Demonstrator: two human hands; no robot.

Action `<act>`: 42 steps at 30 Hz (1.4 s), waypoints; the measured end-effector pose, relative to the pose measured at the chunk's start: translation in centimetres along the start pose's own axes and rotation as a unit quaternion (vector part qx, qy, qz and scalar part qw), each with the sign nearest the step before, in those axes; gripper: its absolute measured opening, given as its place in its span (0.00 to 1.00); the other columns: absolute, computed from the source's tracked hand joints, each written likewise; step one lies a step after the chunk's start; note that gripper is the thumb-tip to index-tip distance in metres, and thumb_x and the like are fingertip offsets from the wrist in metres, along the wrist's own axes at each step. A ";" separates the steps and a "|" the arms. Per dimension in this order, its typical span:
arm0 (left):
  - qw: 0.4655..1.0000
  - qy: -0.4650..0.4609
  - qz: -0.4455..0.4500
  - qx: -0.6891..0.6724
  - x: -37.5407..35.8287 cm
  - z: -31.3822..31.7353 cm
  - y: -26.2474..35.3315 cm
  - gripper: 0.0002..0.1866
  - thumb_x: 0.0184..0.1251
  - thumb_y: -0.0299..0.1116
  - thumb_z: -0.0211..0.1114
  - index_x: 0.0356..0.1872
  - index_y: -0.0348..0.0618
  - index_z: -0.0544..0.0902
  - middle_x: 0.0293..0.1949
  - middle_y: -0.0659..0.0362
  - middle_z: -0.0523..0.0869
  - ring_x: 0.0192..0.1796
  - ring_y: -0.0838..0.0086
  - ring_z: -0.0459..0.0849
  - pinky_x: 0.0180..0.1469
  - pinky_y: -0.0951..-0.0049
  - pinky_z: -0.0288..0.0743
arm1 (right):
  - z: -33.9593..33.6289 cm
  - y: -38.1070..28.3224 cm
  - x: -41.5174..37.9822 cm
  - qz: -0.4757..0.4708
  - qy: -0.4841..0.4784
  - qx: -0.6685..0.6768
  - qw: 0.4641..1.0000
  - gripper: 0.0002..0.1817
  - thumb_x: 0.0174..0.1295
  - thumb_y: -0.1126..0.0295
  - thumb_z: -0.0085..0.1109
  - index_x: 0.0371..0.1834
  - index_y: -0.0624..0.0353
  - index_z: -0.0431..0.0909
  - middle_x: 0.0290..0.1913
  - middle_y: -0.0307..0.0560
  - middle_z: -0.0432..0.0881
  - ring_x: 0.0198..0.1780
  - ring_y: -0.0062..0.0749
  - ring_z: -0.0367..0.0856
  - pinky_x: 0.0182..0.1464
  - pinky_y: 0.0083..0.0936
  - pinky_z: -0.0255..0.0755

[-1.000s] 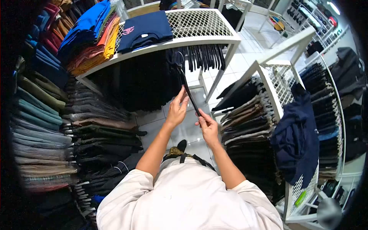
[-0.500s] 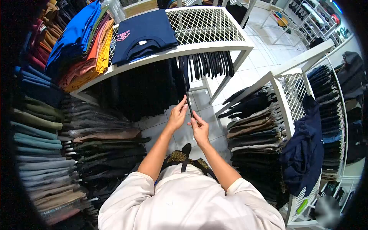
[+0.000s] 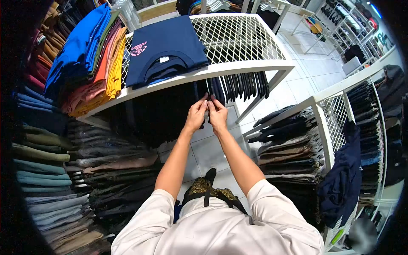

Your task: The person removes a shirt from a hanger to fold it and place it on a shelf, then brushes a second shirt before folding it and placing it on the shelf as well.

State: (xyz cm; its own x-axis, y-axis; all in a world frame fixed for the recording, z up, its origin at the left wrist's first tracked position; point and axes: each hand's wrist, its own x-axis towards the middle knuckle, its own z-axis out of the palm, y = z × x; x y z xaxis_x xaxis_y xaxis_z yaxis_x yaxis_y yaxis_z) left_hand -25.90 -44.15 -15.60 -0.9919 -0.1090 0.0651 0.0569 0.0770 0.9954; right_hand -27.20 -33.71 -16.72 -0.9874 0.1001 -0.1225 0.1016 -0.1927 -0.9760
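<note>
My left hand (image 3: 196, 114) and my right hand (image 3: 217, 114) are close together under the front rail of a white mesh shelf (image 3: 238, 37). The fingers of both are closed on the edge of a black hanging garment (image 3: 204, 91), thumbs toward each other. How they grip it is partly hidden. Left of my hands hangs a dense mass of black garments (image 3: 161, 108). To the right runs a row of slim black hangers (image 3: 246, 87). On the shelf above lies a folded navy T-shirt (image 3: 165, 46) with a pink print.
Folded blue, coral and yellow clothes (image 3: 112, 76) are stacked at the shelf's left end. Piles of trousers (image 3: 44, 180) line my left side. A second white rack (image 3: 325, 127) with dark hanging clothes stands on the right. White floor tiles (image 3: 221, 155) show between the racks.
Both hands have moved up toward the shelf rail and closer together. The right hand has left the lower part of the thin black piece. The view has shifted slightly.
</note>
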 end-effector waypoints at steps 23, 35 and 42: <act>0.982 -0.130 -0.034 0.131 -11.2 5.3 7.0 0.19 0.79 0.42 0.58 0.60 0.41 0.84 0.56 0.45 0.87 0.61 0.50 0.84 0.64 0.60 0.75 | -16.4 -4.0 -15.2 0.007 0.081 -0.132 0.988 0.17 0.73 0.74 0.60 0.63 0.64 0.81 0.52 0.43 0.86 0.45 0.22 0.84 0.50 0.22 0.80; 0.855 -0.492 0.146 0.073 -13.9 26.5 17.4 0.21 0.79 0.42 0.61 0.61 0.38 0.84 0.51 0.50 0.90 0.51 0.67 0.89 0.55 0.66 0.79 | -34.1 -17.3 -30.7 -0.133 0.452 -0.170 0.865 0.11 0.75 0.73 0.58 0.55 0.65 0.84 0.47 0.42 0.82 0.41 0.21 0.85 0.43 0.19 0.77; 0.760 -0.576 0.299 0.042 -14.0 40.5 24.7 0.20 0.79 0.43 0.63 0.59 0.36 0.85 0.51 0.46 0.90 0.54 0.63 0.89 0.57 0.64 0.80 | -45.2 -23.6 -37.1 -0.176 0.547 -0.273 0.772 0.10 0.73 0.74 0.59 0.52 0.64 0.85 0.40 0.38 0.81 0.36 0.17 0.80 0.39 0.17 0.73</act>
State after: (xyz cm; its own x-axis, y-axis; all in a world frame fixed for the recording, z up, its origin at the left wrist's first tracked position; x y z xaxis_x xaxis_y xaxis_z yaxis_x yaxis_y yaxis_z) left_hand -15.21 -0.63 5.22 -0.2364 0.9056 0.3521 0.5768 -0.1608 0.8009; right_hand 12.49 11.27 2.73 -0.3028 0.8738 0.3806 0.1815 0.4449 -0.8770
